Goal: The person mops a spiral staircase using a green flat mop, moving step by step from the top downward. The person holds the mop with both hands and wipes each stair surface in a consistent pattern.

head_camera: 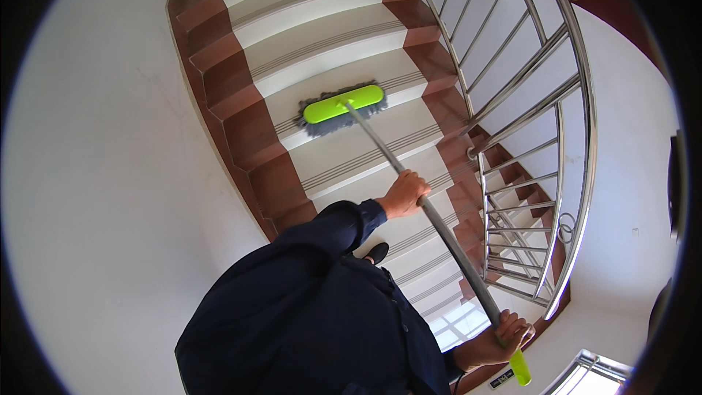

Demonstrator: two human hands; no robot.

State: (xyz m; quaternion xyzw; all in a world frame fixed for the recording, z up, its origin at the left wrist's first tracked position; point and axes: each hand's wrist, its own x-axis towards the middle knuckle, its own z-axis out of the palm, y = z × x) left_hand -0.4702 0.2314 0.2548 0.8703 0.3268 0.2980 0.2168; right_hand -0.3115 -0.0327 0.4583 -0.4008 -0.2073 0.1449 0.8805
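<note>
My left hand [405, 194] is closed around the middle of a grey mop pole [449, 241]. Lower right, my right hand [507, 336] grips the same pole near its green end grip [520, 367]. The pole runs up and left to a flat mop head with a bright green plate [344, 104] and a shaggy grey microfibre pad [323, 127]. This head lies across the edge of a pale stair tread [329, 79], between the reddish-brown side bands. Part of the pad is hidden under the plate.
A stainless steel railing [584, 99] curves along the right side of the stairs. On the left, a white wall [109, 175] meets brown skirting [227, 148]. My black shoe [377, 253] shows on the steps below. A window [589, 376] is at the lower right.
</note>
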